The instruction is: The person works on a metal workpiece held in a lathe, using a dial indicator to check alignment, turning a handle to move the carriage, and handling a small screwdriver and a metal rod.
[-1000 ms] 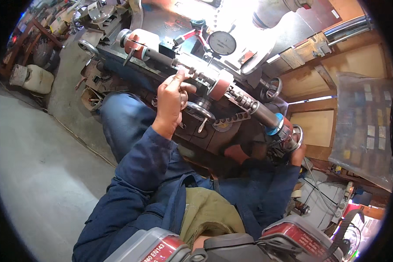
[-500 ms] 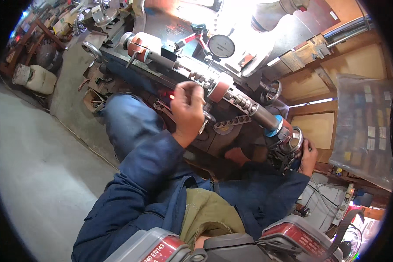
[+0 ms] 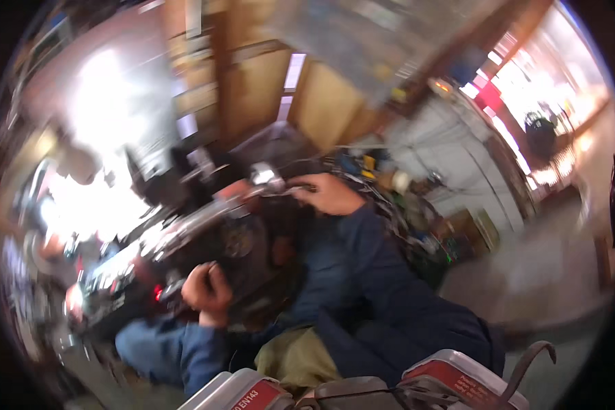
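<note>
A long metal shaft assembly (image 3: 195, 222), mounted on a bench machine, runs from the lower left to the middle and is smeared by motion. At its near right end sits a shiny metal handwheel (image 3: 266, 179). My right hand (image 3: 329, 194) reaches to that handwheel, its fingers bent round the rim. My left hand (image 3: 207, 290) is curled closed in front of the shaft, over my blue-clad leg (image 3: 147, 348). Whatever its fingers may hold is hidden. A small red light (image 3: 159, 294) glows just left of it.
Wooden wall panels (image 3: 328, 102) rise behind the machine, with a grey plastic sheet (image 3: 369, 48) hung beside them. Loose cables and boxes (image 3: 465, 232) lie to the right. Bright glare covers the machine's far side. A respirator (image 3: 430, 376) borders the lower edge.
The view has swung to the right and blurred, so the machine now lies at left. My left hand has drawn back from the shaft. My right hand stays at the handwheel.
</note>
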Motion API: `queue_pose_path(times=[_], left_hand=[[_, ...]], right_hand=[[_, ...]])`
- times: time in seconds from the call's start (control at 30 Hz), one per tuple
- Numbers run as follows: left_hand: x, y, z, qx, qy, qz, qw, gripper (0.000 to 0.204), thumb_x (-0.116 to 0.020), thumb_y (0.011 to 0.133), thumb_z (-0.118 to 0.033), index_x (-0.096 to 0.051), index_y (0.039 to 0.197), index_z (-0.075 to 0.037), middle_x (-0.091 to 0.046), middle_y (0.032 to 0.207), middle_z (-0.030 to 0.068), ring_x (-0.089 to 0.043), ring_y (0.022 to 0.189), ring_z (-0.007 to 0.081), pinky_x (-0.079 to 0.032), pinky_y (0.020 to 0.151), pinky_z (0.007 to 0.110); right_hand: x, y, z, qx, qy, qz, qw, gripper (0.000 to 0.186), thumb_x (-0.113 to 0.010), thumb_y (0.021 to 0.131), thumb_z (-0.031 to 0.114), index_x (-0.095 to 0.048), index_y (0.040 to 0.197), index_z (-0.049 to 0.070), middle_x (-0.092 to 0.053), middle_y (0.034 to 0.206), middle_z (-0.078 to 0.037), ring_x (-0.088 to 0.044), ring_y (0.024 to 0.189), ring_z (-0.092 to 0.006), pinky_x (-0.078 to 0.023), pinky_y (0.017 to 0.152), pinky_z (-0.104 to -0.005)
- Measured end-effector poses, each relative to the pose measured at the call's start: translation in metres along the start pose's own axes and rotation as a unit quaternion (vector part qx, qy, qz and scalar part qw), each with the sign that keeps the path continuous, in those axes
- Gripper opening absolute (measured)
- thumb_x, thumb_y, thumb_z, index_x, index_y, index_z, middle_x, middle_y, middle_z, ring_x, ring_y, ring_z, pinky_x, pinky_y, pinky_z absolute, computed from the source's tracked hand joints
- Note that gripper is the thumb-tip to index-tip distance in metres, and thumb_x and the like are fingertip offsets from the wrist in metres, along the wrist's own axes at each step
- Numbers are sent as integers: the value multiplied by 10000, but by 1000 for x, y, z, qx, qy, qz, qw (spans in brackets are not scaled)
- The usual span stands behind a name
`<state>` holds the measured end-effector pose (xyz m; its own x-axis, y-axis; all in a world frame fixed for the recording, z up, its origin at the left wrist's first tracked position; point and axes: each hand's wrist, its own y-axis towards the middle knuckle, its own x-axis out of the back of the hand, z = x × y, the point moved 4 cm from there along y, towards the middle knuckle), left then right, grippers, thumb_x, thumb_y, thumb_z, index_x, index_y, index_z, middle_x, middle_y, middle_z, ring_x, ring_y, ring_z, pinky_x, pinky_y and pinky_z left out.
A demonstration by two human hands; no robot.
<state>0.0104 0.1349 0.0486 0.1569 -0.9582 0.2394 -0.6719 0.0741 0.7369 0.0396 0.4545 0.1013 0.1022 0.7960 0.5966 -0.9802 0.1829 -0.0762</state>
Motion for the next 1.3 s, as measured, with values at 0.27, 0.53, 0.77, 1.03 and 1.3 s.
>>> queue_pose_path(times=[0.27, 0.53, 0.77, 1.03, 1.3], left_hand=[[-83, -34, -83, -204, -100, 369, 901, 144, -645, 780, -66, -648, 924, -68, -672, 993, 85, -636, 919, 277, -501, 786, 393], [-119, -86, -119, -248, -54, 628, 736, 557, -579, 851, -350, -501, 1385, -209, -396, 1503, 5, -321, 1409, 221, -212, 1156, 422], [-129, -84, -120, -228, -30, 658, 717, 570, -625, 833, -461, -536, 1358, -256, -399, 1497, -25, -312, 1409, 211, -213, 1152, 431], [-131, -64, -119, -215, -102, 580, 779, 342, -678, 792, -145, -667, 1133, -124, -574, 1326, 37, -483, 1288, 258, -392, 1036, 449], [-79, -23, -67, -37, -16, 330, 943, 78, -677, 780, 7, -635, 844, -8, -699, 954, 99, -646, 873, 285, -494, 793, 382]], right_hand=[[150, -154, -138, -158, -26, -509, 846, 558, -617, 805, 132, -450, 1324, 13, -618, 1106, -201, -628, 977, -303, -485, 846, -372], [157, -274, -305, -359, -292, -548, 697, 729, -647, 780, 48, -242, 1372, -84, -476, 1290, -322, -482, 1194, -469, -391, 1016, -451], [131, -271, -324, -472, -164, -497, 710, 668, -717, 834, 143, -352, 1353, -67, -451, 1320, -298, -465, 1234, -425, -432, 984, -486], [190, -250, -254, -277, -216, -598, 721, 291, -656, 869, 144, -600, 1091, -36, -659, 1037, -158, -641, 913, -326, -513, 752, -403], [237, -247, -190, -37, -19, -662, 748, 135, -529, 810, -26, -650, 848, 20, -657, 827, -47, -622, 686, -130, -502, 650, -288]])
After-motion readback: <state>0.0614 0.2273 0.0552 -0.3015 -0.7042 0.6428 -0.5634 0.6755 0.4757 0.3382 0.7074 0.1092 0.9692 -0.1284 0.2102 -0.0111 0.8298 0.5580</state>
